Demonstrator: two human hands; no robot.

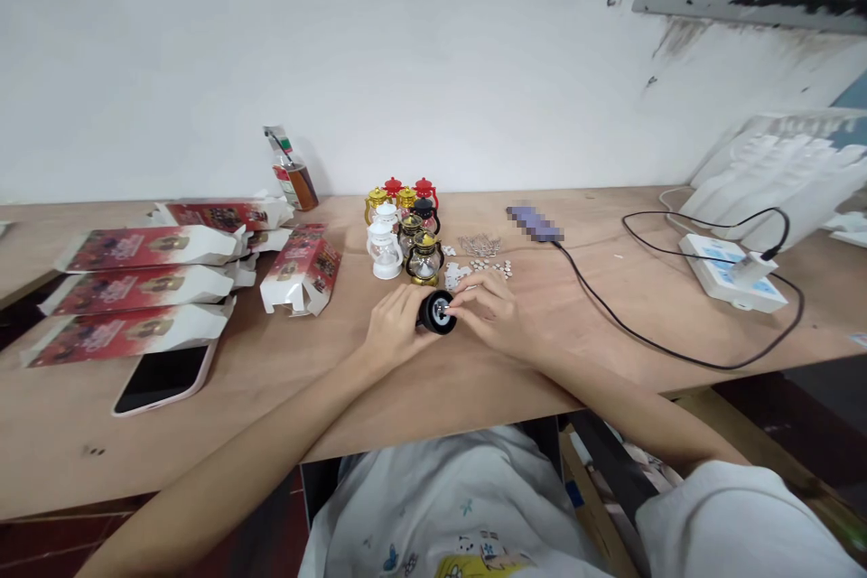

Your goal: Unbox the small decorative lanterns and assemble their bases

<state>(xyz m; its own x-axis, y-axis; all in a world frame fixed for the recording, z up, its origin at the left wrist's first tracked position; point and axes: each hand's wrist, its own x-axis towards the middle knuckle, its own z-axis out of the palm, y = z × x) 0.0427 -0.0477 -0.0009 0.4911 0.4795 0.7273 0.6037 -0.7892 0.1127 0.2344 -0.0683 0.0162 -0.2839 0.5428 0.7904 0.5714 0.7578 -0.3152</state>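
My left hand (396, 325) is closed around a small black lantern (437, 312), tipped so that its round underside with a pale centre faces me. At that underside, my right hand (491, 312) pinches with thumb and forefinger; what sits between the fingertips is too small to make out. Just beyond my hands stand several miniature lanterns: a white lantern (386, 255), a black-and-gold lantern (425, 260), and gold and red ones behind. Right of them lie small white pieces (455, 275), round button-like discs (501, 267) and a pile of thin metallic bits (480, 244).
Red printed cartons (132, 284) are stacked at left, beside another open carton (302, 271) and a phone (163, 377). A bottle (295, 181) stands by the wall. At right, a purple phone (538, 224) is cabled to a power strip (731, 273), near a white plastic bag (772, 172).
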